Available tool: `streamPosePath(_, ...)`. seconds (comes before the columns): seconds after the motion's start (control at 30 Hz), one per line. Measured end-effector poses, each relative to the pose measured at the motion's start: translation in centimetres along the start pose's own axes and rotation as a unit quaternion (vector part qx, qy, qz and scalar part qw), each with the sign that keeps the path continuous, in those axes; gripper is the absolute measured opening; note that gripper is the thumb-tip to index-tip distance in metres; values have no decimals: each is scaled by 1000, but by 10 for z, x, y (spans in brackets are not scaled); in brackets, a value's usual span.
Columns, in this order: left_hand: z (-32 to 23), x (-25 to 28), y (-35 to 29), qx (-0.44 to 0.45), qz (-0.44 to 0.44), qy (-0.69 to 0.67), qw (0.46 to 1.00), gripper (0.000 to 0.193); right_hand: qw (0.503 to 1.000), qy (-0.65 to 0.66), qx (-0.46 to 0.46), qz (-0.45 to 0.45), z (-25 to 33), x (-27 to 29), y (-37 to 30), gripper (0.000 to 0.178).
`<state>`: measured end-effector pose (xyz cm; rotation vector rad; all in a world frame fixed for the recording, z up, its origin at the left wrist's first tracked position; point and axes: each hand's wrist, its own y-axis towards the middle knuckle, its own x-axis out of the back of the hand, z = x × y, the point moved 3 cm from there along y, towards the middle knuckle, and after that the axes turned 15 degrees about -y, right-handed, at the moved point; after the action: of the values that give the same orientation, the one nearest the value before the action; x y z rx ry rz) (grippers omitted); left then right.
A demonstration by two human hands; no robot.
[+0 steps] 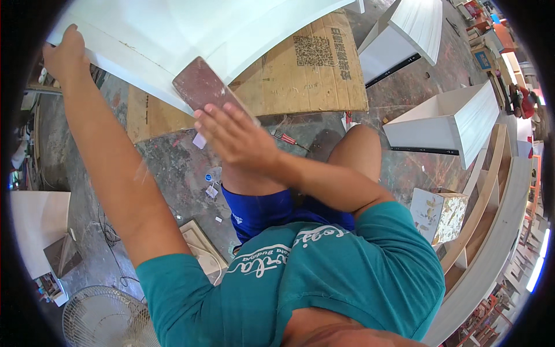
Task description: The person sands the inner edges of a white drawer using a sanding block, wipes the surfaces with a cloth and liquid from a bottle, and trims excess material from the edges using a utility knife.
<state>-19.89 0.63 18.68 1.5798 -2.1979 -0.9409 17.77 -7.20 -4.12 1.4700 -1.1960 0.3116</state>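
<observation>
Teal short-sleeved T-shirt with white lettering (324,254): nearest the lens, filling the lower middle.
Left hand (68,56): curled around the far-left edge of a big, smooth white panel (167,29). Could lose its hold with the arm stretched that far, letting the panel shift.
Right hand (243,141): holding a flat, dusty, reddish-brown rectangular block (202,84) by the near end, fingers laid across, thumb out of sight.
Block position: over the panel's near edge, can't tell if touching. Could nick that rim or scratch the white face if tipped onto a corner, tbh the main worry.
Printed brown cardboard sheet (300,87): partly hidden behind the panel, might slide if shoved.
Red-handled tool with thin shaft (285,137): on the paint-spotted grey floor (173,168) near the bent right knee (361,139). Easy to kneel on.
</observation>
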Motion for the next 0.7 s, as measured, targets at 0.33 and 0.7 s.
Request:
streamPosePath(0.33,-13,-11,-12,-4,-21,135,991,82,988,-137,-36,-67,-332,-42,-59,51)
streamPosePath(0.7,-11,3,-8,0,-17,56,998,62,997,-74,26,4,-21,33,18,54)
